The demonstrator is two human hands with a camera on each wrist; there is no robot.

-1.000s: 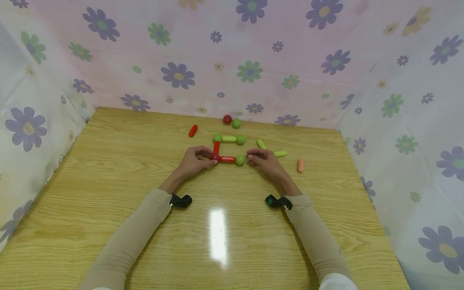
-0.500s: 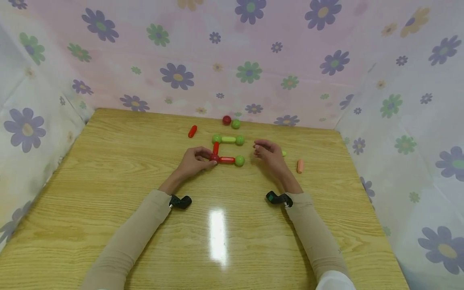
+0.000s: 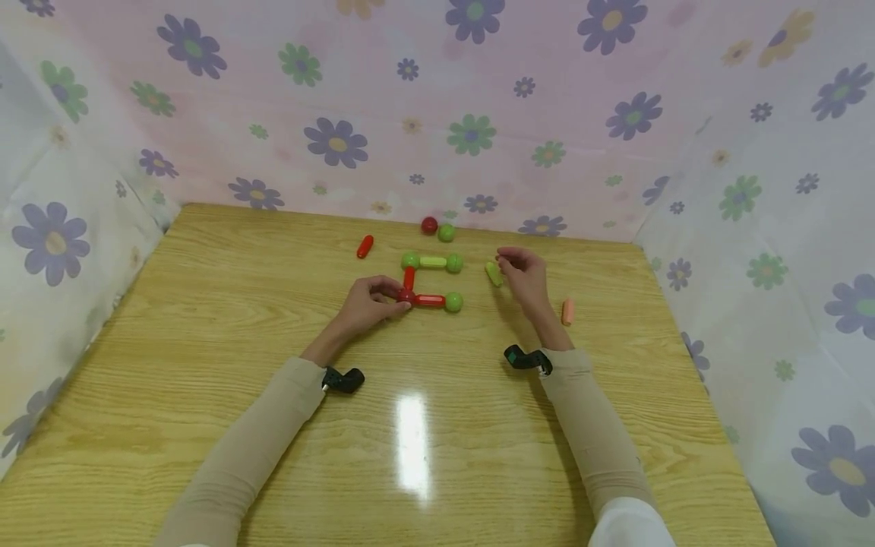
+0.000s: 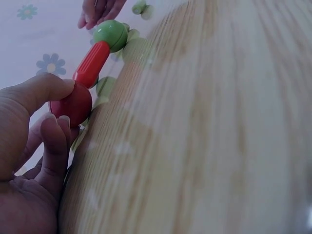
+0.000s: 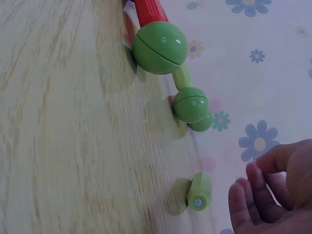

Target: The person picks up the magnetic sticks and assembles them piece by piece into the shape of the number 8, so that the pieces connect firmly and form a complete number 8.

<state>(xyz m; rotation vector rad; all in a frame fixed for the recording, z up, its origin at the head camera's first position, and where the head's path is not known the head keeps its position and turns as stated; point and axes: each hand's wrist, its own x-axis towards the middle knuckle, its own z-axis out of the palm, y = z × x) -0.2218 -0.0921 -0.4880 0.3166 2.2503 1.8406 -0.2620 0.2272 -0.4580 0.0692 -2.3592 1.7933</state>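
My left hand (image 3: 369, 304) pinches a red ball (image 4: 75, 105) between thumb and fingers. That ball is the near left corner of a C-shaped frame lying on the table: one red stick (image 3: 430, 301) runs right to a green ball (image 3: 453, 302). A second red stick (image 3: 409, 278) leads back to another green ball (image 3: 410, 261), joined by a yellow-green stick (image 3: 432, 262) to a further green ball (image 3: 454, 263). Loosely curled, my right hand (image 3: 526, 277) hovers just right of a loose yellow-green stick (image 5: 199, 191), apart from it, with nothing visible in its fingers.
Behind the frame sit a loose red ball (image 3: 429, 226) and green ball (image 3: 446, 232). A loose red stick (image 3: 365, 246) lies back left, a pink stick (image 3: 568, 312) to the right. A flowered cloth (image 3: 410, 106) surrounds the wooden table (image 3: 273, 251).
My right hand has left the near green ball and moved right and back, now covering the spot where a second loose yellow-green stick showed. The left hand keeps its hold.
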